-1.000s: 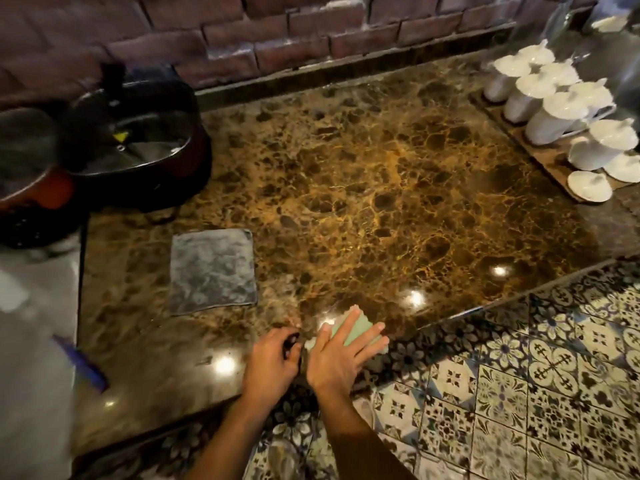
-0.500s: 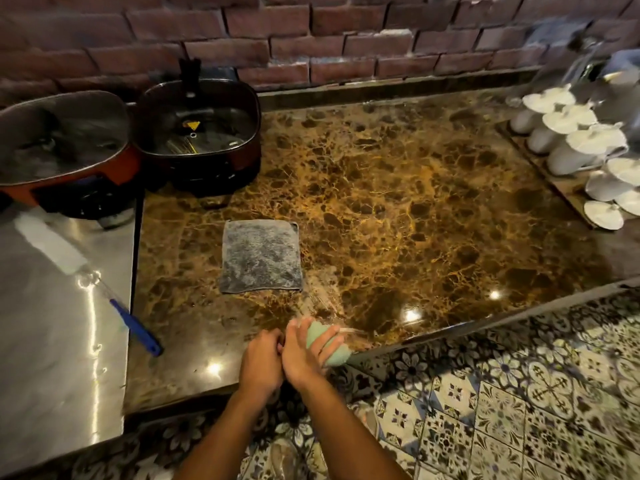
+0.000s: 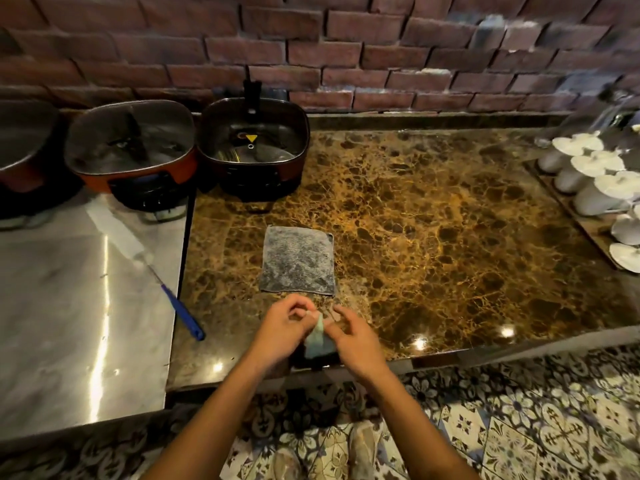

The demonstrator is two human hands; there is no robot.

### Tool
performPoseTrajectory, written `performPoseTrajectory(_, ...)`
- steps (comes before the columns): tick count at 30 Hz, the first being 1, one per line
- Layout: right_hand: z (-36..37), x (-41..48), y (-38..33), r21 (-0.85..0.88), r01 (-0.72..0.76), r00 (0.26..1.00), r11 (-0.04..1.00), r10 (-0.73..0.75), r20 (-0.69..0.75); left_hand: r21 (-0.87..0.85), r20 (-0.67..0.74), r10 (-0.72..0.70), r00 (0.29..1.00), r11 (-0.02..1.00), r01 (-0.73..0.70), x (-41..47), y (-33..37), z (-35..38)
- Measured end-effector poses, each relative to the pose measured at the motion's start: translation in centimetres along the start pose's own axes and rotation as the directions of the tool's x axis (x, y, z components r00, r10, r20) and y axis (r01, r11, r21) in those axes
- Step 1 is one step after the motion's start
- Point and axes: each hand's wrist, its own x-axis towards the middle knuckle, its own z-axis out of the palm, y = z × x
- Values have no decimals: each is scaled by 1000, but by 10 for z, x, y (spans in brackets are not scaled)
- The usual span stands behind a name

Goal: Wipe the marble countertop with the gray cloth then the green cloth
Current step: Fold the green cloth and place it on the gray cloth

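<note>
dangling green cloth [image 3: 317, 338] between both hands [image 3: 282, 327] [image 3: 357, 342]

Dim warm light, glare spots on the marble countertop [image 3: 433, 237], blurred right edge, wide-angle bowing

Pinching green cloth [image 3: 317, 336] between left hand [image 3: 282, 329] and right hand [image 3: 356, 341] over marble countertop [image 3: 433, 237] edge, near flat gray cloth [image 3: 298, 259]
</note>
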Motion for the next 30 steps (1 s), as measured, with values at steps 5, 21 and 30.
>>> performPoseTrajectory(5, -22, -10, -31, -58, 242, 970, 969, -243, -18, -97, 11, 7, 1000, 995, -6, -9, 43, -10)
performPoseTrajectory(21, -50, 53, -88, -479, 636, 706, 605, -205, 678, 338, 469, 121, 875, 891, -304, 7, 74, -65)
performPoseTrajectory(30, -31, 99, -73, -584, 631, 772, 511, -487, 409, 537, -4, 195, 981, 828, -163, 37, 28, -79)
